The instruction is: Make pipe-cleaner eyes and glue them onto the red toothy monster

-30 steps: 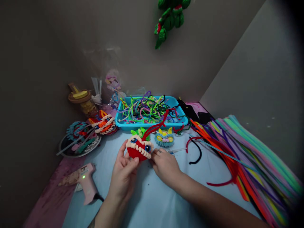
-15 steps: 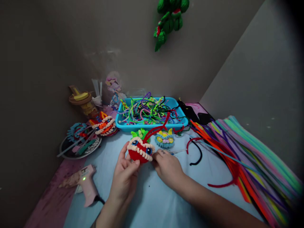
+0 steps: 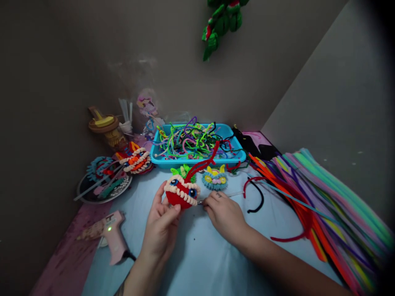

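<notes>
My left hand (image 3: 163,224) grips a red pipe-cleaner figure (image 3: 177,200) by its left and lower side. The figure has cream twisted bands, two blue-black eyes and long red strands (image 3: 202,165) rising from its top. At its right edge, my right hand (image 3: 224,213) is closed on a small metal-tipped tool (image 3: 200,202), mostly hidden by the fingers. The tool's tip is close to the end of the lower cream band; whether they touch I cannot tell. Just behind are a green figure (image 3: 184,172) and a blue figure with yellow ears (image 3: 215,179).
A blue tray (image 3: 197,164) of pipe-cleaner scraps stands at the back. Long coloured pipe cleaners (image 3: 327,205) spread across the right. At left are a pink glue gun (image 3: 115,238) with its light on, a round dish (image 3: 106,198) and an orange figure (image 3: 136,159). Green pieces (image 3: 220,24) hang above.
My right hand has drawn slightly right, away from the red figure, and the metal tip now shows between them. My left hand keeps its hold. The whole view has shifted a little.
</notes>
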Demonstrator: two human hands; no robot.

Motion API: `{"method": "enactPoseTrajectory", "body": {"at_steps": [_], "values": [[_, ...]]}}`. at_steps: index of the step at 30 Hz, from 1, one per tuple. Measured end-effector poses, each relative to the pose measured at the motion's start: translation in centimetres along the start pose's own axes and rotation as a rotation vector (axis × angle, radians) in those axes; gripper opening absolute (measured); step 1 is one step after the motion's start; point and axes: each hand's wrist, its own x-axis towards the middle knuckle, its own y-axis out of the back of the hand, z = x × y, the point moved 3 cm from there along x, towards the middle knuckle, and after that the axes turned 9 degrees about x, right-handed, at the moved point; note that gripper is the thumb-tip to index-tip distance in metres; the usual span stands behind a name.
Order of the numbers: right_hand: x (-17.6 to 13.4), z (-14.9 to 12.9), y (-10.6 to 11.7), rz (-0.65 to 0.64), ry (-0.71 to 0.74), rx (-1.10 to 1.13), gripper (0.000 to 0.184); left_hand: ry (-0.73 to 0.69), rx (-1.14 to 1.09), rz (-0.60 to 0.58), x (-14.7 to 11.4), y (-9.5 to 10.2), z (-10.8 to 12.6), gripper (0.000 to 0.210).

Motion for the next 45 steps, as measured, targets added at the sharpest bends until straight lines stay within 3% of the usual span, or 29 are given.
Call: {"method": "enactPoseTrajectory", "body": {"at_steps": [22,26,31,33,39,45], "values": [[0.6,-0.5,-0.1,-0.054,0.005,-0.006,0.016,-0.009,0.001,-0.002,-0.1,0.0,0.1,0.072],[0.2,-0.1,0.4,0.085,0.003,0.108,0.013,-0.014,-0.011,0.026,-0.1,-0.1,0.4,0.072],[-1.4,-0.1,2.8,0.53,0.193,0.436,0.011,0.003,0.012,0.01,-0.2,-0.4,0.2,0.072],[-2.1,-0.5,3.6,0.613,0.285,0.478,0.009,0.021,0.016,-0.01,-0.2,-0.5,0.0,0.071],[-2.7,-1.3,4.1,0.602,0.338,0.467,0.011,0.075,0.031,-0.12,-0.7,-1.0,-0.9,0.07],[-2.5,-1.3,4.0,0.597,0.316,0.453,0.009,0.095,0.064,-0.138,-0.8,-1.0,-1.4,0.074]]}}
